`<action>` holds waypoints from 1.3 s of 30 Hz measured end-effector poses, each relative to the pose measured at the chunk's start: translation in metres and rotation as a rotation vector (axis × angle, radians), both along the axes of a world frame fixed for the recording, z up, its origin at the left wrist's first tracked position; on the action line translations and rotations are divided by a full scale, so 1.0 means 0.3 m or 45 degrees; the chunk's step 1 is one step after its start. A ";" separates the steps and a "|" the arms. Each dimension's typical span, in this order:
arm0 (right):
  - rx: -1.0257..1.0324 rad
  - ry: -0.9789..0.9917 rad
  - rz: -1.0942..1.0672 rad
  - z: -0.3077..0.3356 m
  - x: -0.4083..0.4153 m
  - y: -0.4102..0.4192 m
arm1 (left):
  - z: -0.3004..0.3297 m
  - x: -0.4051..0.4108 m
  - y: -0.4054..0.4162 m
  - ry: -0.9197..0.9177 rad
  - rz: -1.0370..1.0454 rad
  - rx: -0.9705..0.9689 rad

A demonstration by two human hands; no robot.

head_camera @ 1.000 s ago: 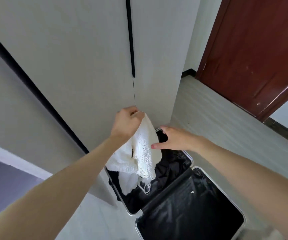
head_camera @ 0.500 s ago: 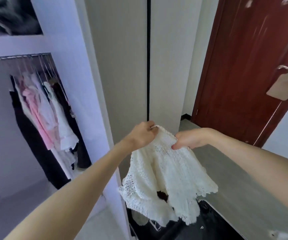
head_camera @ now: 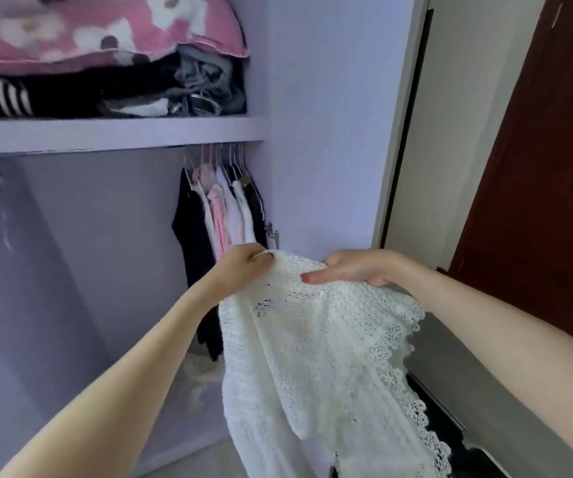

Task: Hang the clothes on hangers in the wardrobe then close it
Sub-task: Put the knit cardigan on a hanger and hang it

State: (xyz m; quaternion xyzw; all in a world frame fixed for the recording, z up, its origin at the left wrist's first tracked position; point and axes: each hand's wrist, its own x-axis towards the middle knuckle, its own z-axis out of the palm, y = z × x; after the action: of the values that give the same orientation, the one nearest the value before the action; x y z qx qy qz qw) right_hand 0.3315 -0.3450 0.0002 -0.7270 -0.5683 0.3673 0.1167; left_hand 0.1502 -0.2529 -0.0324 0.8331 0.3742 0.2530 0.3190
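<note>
A white lace knit garment hangs in front of me, held up by its top edge. My left hand grips the left part of that edge. My right hand pinches the right part, thumb on top. Behind them the lilac wardrobe stands open. Several black, white and pink clothes on hangers hang at the right end of its rail, just beyond my left hand. No free hanger can be made out.
Above the rail, a shelf carries folded clothes and a pink flowered pillow. The open wardrobe door stands at right, a dark red room door beyond it. An open black suitcase lies on the floor below the garment.
The garment came up out of the suitcase and both hands now hold it spread. My view turned left and up, from the closed doors into the open wardrobe.
</note>
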 end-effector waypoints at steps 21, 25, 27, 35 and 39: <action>0.250 0.942 -0.011 0.117 -0.625 1.158 | 0.033 -0.663 0.614 -0.138 0.271 -0.095; 0.209 1.014 0.037 0.142 -0.696 1.305 | 0.035 -0.669 0.730 -0.003 0.276 -0.152; 0.244 0.919 0.079 0.135 -0.724 1.378 | 0.052 -0.702 0.795 -0.050 0.415 -0.052; 0.372 0.375 0.416 0.073 -0.757 1.533 | 0.115 -0.807 1.003 -0.316 0.747 -0.185; 0.166 0.333 0.850 0.050 -0.750 1.539 | 0.138 -0.870 1.128 -0.458 0.844 -0.261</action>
State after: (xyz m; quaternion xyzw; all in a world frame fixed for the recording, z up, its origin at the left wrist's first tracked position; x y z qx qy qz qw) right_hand 0.1064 0.1166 0.0153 -0.4395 -0.7768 0.4379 0.1081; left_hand -0.1109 0.0856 0.0091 0.5732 0.5845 0.4457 0.3622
